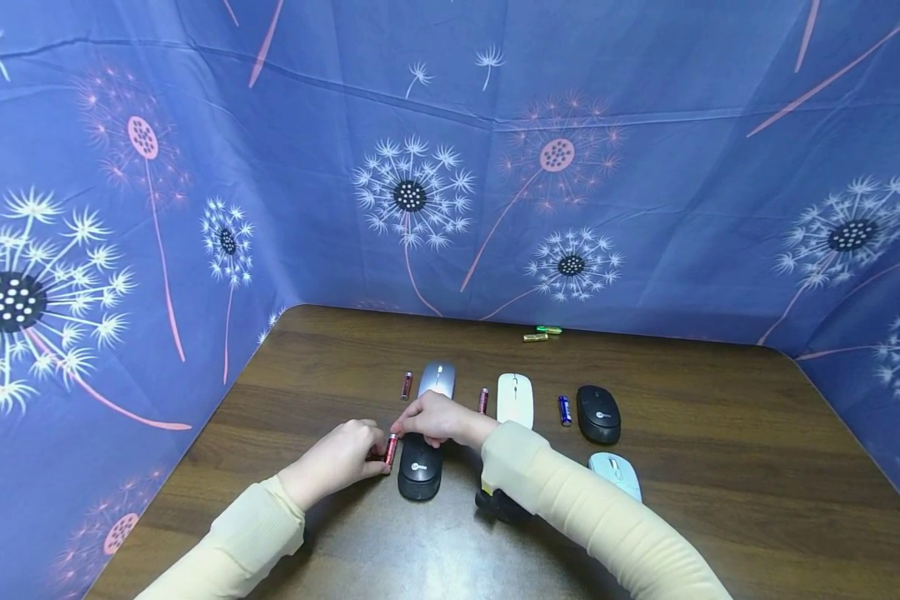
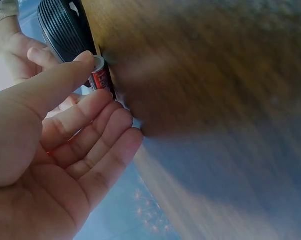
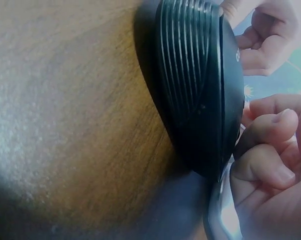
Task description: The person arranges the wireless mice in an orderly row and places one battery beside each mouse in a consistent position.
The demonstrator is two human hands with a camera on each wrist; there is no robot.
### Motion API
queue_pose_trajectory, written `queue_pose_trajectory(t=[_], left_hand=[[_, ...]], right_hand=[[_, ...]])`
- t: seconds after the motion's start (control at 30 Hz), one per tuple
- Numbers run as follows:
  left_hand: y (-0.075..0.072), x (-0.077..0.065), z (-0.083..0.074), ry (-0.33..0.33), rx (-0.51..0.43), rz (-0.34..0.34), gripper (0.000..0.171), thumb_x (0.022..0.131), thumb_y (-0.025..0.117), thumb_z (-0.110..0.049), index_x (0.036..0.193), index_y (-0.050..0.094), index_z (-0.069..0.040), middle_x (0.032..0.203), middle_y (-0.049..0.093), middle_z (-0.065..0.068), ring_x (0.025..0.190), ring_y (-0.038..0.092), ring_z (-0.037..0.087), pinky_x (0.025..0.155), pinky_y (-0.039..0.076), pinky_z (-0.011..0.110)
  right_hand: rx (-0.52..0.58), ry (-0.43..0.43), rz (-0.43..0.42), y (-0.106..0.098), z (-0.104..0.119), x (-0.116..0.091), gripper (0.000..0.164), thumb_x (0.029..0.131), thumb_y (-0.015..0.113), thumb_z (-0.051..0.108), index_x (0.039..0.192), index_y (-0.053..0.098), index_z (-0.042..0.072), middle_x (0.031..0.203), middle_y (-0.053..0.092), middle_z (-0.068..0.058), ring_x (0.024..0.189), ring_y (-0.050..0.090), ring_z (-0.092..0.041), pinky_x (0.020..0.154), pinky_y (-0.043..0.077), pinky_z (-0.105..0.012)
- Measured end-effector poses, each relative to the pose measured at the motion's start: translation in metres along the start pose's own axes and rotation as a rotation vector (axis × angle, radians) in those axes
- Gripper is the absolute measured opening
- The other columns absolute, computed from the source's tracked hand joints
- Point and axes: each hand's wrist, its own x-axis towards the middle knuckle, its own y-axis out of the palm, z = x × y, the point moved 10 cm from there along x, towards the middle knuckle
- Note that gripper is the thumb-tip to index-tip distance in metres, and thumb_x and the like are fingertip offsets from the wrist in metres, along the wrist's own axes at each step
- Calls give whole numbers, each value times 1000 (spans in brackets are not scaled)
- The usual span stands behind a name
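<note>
Beside a black mouse, my left hand pinches a red battery between thumb and fingers. In the left wrist view the battery's flat end shows between the thumb and index finger of the left hand. My right hand reaches across the front of the black mouse, its fingertips on the battery's far end. The right wrist view has the mouse's ribbed side in front, hiding those fingertips; the other fingers of the right hand are curled.
Behind the right hand lie a grey mouse and another red battery. Rightward are a red battery, white mouse, blue battery, black mouse and pale mouse. Two batteries lie near the back edge.
</note>
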Motion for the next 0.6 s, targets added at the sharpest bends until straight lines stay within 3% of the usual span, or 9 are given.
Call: queue_pose_trajectory(t=[0.27, 0.6], left_hand=[[1, 1, 1, -15, -11, 13, 22, 68, 82, -17, 65, 60, -13, 63, 54, -6, 56, 41, 0, 50, 38, 19], [3, 1, 2, -18, -23, 29, 21, 68, 81, -17, 66, 61, -13, 64, 55, -6, 57, 41, 1, 51, 38, 19]], right_hand=[[26, 9, -15, -3, -1, -3, 16, 88, 65, 16, 94, 75, 6, 47, 47, 3, 31, 33, -3, 33, 29, -16], [40, -3, 11, -6, 0, -6, 17, 91, 61, 14, 97, 74, 5, 62, 63, -2, 32, 34, -5, 34, 30, -16]])
